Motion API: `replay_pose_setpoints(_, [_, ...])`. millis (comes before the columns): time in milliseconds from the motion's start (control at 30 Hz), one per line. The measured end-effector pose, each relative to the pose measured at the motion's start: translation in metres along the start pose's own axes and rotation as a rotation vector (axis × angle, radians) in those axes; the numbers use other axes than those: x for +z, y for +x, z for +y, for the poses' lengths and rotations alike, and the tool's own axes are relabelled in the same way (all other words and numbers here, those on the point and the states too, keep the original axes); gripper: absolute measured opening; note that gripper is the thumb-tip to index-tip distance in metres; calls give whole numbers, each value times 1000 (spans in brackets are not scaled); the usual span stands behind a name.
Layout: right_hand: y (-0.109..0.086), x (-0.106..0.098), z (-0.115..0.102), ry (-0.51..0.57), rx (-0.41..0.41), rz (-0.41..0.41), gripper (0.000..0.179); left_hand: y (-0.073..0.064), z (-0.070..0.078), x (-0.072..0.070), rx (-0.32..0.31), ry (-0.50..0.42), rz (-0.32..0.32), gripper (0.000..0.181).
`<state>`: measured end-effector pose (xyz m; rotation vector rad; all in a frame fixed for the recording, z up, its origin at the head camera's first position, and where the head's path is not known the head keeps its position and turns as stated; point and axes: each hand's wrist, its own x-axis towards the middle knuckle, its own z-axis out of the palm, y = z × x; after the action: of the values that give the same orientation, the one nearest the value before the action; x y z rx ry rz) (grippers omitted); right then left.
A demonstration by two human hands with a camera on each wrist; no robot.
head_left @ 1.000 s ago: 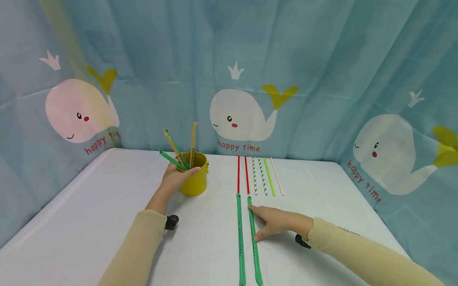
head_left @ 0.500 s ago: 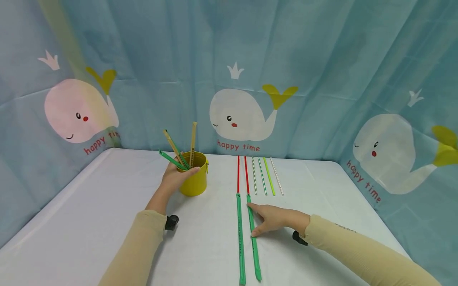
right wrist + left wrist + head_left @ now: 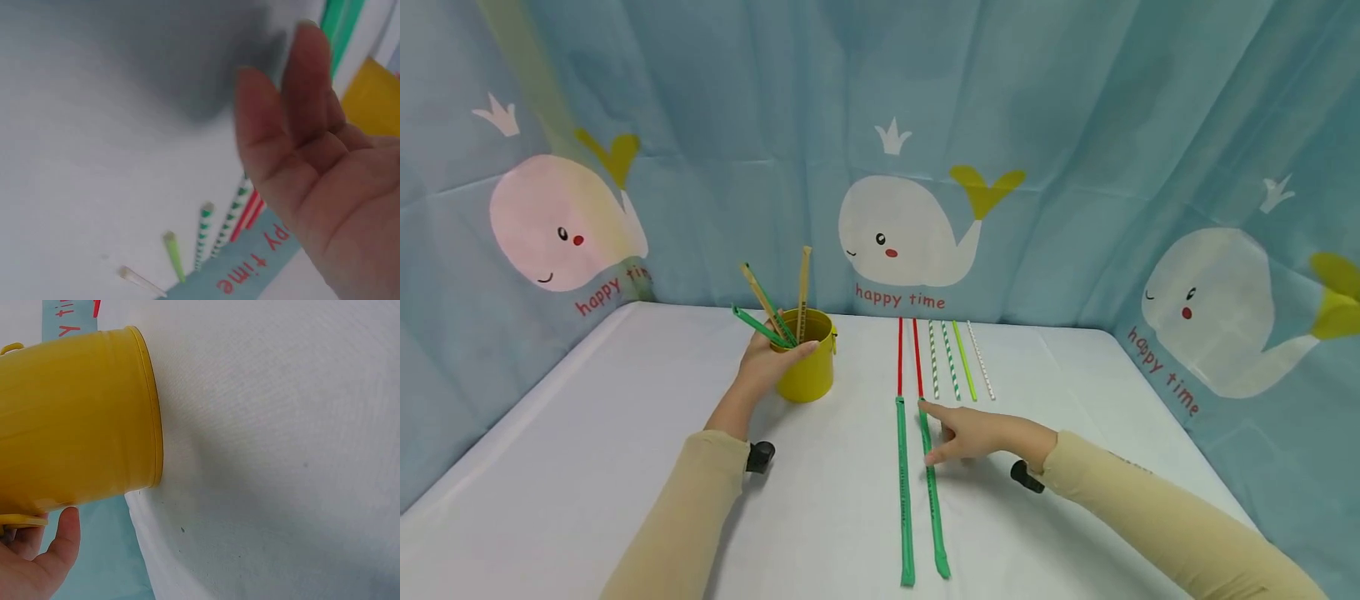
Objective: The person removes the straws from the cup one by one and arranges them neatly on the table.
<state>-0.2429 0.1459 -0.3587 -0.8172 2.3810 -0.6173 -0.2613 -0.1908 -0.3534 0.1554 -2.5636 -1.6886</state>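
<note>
My left hand (image 3: 763,364) holds the yellow bucket (image 3: 808,379) at its left side, the thumb along the front near the rim. Several paper-wrapped straws, green (image 3: 754,323) and tan (image 3: 804,287), lean out of the bucket. The left wrist view has the bucket wall (image 3: 81,419) standing on the table, with fingertips at its side. My right hand (image 3: 973,432) is over a green wrapped straw (image 3: 935,521), index fingertip at its far end and thumb further down, fingers fairly straight. A second green wrapped straw (image 3: 905,492) lies just left of it.
Beyond the green straws lie two red straws (image 3: 900,358), two green-striped straws (image 3: 951,360), a lime straw (image 3: 965,362) and a white patterned straw (image 3: 981,360) in a row. A blue whale-print curtain (image 3: 737,208) surrounds the white table (image 3: 625,467).
The right-hand green straw has been pushed forward, its far end now meeting the red straw. The head view has tilted down slightly. My left hand stays at the bucket.
</note>
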Motion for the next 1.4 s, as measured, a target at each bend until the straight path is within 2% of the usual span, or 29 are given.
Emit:
replay_pose_setpoints(100, [7,-11,-4,19,-63,89,80,0,1,1,5,-2,-1,94])
replay_pose_setpoints(300, [31,-30,-22,100,-183,325,49,-2,1,2,23,7,12,93])
replay_pose_setpoints(433, [51,-36,-35,192,-194,452,37,-1,0,1,24,4,14,93])
replay_pose_setpoints(533, [70,-39,-46,251,-163,510,35,1,-1,0,12,7,15,93])
replay_pose_setpoints(700, [99,-39,-67,381,-106,557,39,1,-3,-1,7,9,31,93])
replay_pose_setpoints(867, [123,-37,-84,484,-52,575,48,1,-3,2,51,-14,32,89])
replay_pose_setpoints(967, [138,-37,-93,483,-37,561,53,-1,-3,3,70,-19,30,87])
replay_pose_setpoints(1133, [159,-36,-105,449,-37,535,60,-4,-2,4,64,-30,25,84])
replay_pose_setpoints(1400, [182,-37,-119,427,-11,602,61,-3,-3,6,71,-14,35,78])
